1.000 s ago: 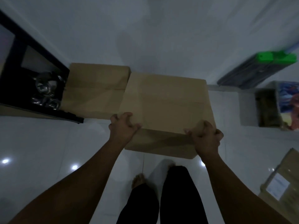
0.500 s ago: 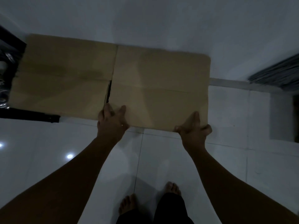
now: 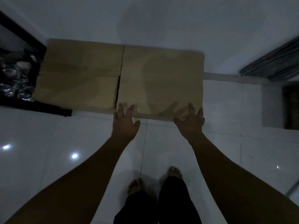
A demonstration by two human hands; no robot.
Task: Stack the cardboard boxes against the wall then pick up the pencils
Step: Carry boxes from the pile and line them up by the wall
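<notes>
Boxes side by side on the floor, two of them in a row along the wall (image 3: 145, 21). The right cardboard box (image 3: 161, 75) sits with its far edge against the wall, its flap seam parallel to that wall and its longer side running left to right. The left cardboard box (image 3: 79, 75) lies the same way, its outer side against a black shelf (image 3: 19, 38) that holds shiny metal pieces (image 3: 14, 84).

Between the two boxes there is a thin dark gap at the near end, narrowing towards the wall.

Both hands are released, fingers spread and straight, gripping nothing. The left hand (image 3: 125, 123) is at the near left corner of the right box, and the right hand (image 3: 190, 125) is at its near right corner. Fingertips overlap the near edge, with their shadows fanned across the top, but I cannot tell whether they touch.

Bare white floor tiles (image 3: 226, 143) lie to the right of the box, running as far as a pale block (image 3: 271, 107). A grey bundle (image 3: 271, 65) leans farther along the wall. More bare floor separates the box from the person's bare feet (image 3: 134, 186).
</notes>
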